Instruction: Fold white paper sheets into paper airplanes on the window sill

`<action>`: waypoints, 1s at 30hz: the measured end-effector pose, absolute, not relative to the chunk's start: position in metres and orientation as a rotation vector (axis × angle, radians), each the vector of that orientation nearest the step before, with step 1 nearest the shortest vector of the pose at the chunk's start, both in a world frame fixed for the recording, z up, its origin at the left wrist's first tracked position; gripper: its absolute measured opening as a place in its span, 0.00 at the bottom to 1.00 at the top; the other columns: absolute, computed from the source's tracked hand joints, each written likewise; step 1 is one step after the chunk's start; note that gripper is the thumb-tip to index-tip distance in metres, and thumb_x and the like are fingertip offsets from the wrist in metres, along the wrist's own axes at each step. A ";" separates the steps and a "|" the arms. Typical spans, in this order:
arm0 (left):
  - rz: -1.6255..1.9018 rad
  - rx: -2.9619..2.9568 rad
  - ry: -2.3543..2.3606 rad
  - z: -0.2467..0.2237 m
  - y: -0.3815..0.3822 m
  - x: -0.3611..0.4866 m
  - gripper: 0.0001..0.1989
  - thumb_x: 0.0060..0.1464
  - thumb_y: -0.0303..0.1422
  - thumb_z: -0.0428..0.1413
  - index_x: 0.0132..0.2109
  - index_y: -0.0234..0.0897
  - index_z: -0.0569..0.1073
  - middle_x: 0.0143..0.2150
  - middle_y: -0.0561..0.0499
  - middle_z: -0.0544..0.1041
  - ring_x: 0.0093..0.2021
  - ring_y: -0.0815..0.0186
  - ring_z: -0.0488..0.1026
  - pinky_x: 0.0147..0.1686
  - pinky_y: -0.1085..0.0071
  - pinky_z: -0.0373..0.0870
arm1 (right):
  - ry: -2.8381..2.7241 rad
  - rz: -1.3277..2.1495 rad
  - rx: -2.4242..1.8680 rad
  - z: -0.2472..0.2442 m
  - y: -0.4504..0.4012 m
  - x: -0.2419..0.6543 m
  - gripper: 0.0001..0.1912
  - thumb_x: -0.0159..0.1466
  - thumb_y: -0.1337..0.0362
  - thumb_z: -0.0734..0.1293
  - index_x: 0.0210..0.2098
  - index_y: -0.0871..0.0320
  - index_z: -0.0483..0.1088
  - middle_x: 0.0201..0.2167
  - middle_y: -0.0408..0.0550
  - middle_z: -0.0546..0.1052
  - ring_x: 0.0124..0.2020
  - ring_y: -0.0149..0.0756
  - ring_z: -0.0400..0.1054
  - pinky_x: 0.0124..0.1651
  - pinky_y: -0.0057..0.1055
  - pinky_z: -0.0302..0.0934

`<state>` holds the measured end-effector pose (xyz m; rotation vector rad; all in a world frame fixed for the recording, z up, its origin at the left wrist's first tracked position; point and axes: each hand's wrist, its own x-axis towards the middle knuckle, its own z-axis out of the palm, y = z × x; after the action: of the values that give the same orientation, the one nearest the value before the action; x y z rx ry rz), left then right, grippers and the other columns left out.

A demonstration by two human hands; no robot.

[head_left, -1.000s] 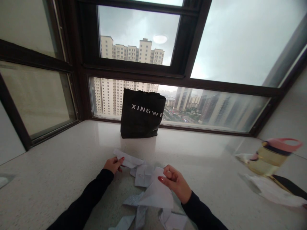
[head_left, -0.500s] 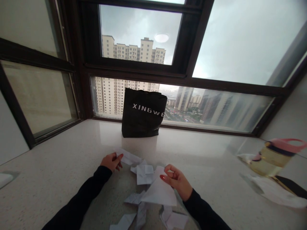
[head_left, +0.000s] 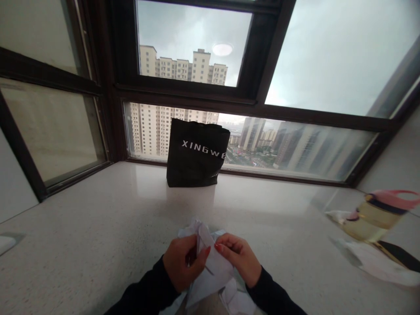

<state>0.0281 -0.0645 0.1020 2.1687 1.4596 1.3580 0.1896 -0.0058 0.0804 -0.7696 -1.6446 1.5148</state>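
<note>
My left hand (head_left: 183, 261) and my right hand (head_left: 242, 258) are close together low in the middle of the view. Between them hangs a thin white sheet of paper (head_left: 218, 271), slanting down toward me. My right hand pinches its edge between thumb and finger. The fingers of my left hand are closed on folded white paper at the sheet's left side; whether this is the same piece or a second one, I cannot tell. Several folded paper pieces (head_left: 238, 299) lie beneath and behind, mostly hidden by the hands and the sheet.
A black bag (head_left: 198, 164) with white letters stands on the pale speckled sill (head_left: 108, 227) before the window. To the right are a yellow bottle (head_left: 374, 218) with a pink lid, a dark flat phone-like object (head_left: 400, 254) and a white packet (head_left: 377, 264).
My left hand has moved right and toward me from the far-left paper strip, to the sheet in my right hand. The right hand has stayed nearly in place; the sheet now hangs more steeply.
</note>
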 end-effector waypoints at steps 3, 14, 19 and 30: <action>1.406 2.217 1.369 0.101 -0.069 0.030 0.16 0.48 0.42 0.47 0.22 0.36 0.64 0.14 0.56 0.63 0.15 0.73 0.62 0.16 0.78 0.57 | -1.508 1.650 -0.734 0.080 -0.008 0.188 0.13 0.46 0.57 0.68 0.21 0.61 0.67 0.15 0.38 0.67 0.16 0.23 0.56 0.20 0.22 0.47; 1.429 2.140 1.143 0.094 -0.065 0.028 0.22 0.43 0.52 0.47 0.23 0.35 0.66 0.15 0.55 0.65 0.16 0.72 0.61 0.15 0.78 0.56 | -1.411 1.798 -0.690 0.073 -0.008 0.188 0.13 0.45 0.57 0.70 0.20 0.62 0.67 0.15 0.38 0.66 0.15 0.22 0.53 0.18 0.21 0.44; 1.351 2.044 1.163 0.089 -0.062 0.028 0.21 0.40 0.51 0.50 0.26 0.35 0.65 0.16 0.55 0.65 0.17 0.72 0.61 0.16 0.78 0.57 | -1.593 1.594 -0.785 0.080 -0.006 0.191 0.15 0.46 0.54 0.67 0.20 0.60 0.67 0.14 0.39 0.65 0.15 0.24 0.54 0.19 0.23 0.46; 1.445 2.402 1.432 0.083 -0.046 0.010 0.27 0.46 0.44 0.49 0.52 0.38 0.54 0.49 0.43 0.63 0.47 0.58 0.60 0.43 0.61 0.58 | -2.323 0.100 -0.759 0.109 -0.009 0.208 0.10 0.59 0.63 0.58 0.28 0.56 0.70 0.22 0.47 0.71 0.28 0.36 0.59 0.32 0.34 0.51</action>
<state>0.0101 -0.0464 0.0831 2.4020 1.4321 1.4453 0.2084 -0.0093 0.1086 -0.7595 -2.3232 0.1004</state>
